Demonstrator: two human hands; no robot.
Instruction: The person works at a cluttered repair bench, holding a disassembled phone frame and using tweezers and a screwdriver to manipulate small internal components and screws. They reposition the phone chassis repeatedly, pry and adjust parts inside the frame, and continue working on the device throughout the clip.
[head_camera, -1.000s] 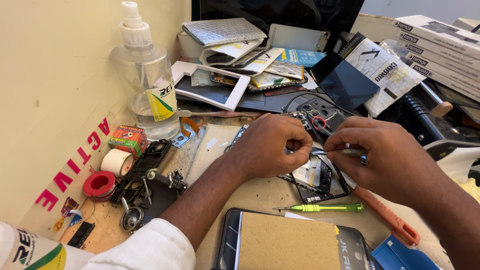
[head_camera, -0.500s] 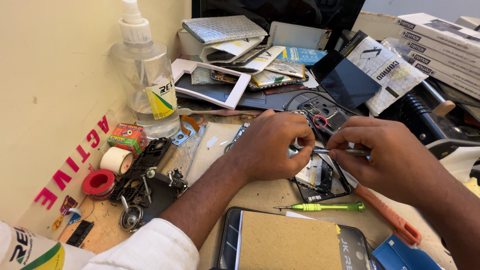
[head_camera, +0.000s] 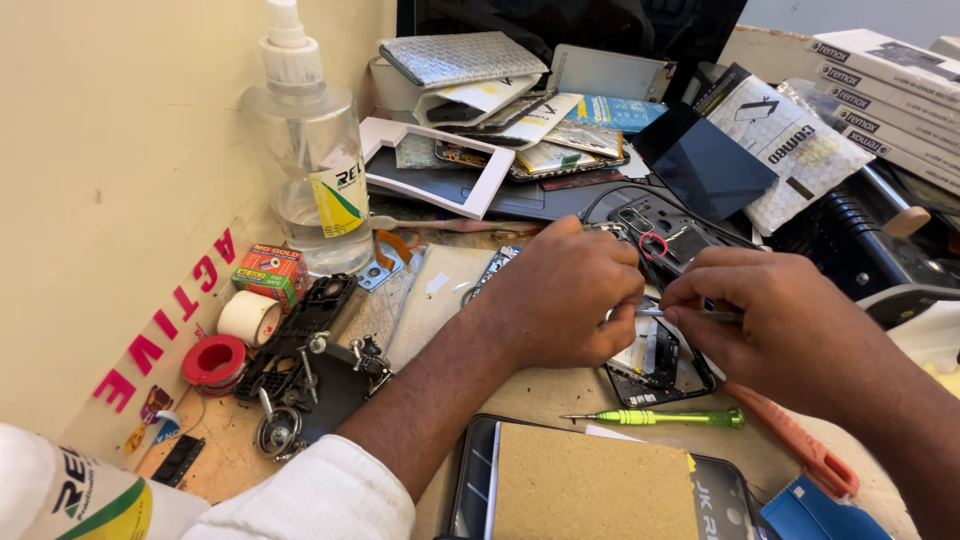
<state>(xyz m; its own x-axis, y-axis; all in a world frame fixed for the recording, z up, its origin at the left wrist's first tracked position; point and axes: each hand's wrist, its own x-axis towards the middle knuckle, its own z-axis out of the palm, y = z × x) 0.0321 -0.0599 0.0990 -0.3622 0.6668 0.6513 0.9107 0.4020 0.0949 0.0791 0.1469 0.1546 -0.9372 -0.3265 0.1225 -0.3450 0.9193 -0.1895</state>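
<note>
Left hand (head_camera: 560, 300) pressing down on the opened phone (head_camera: 655, 365), fingers curled together — right hand (head_camera: 775, 320) fingers pinched tight on thin tweezers (head_camera: 680, 314), green screwdriver (head_camera: 660, 417) close by on the tabletop (head_camera: 555, 395).

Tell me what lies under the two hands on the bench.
Under the left hand and right hand lies an opened phone body with bare circuitry. The fingers pinch a thin metal tool over it. The hands cover its upper part.

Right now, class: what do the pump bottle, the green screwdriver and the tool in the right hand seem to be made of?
Pump bottle: clear glossy plastic; liquid shows through. Green screwdriver: translucent plastic handle, thin metal shaft. Tool in the right hand: probably bare metal, silvery and shiny.
</note>
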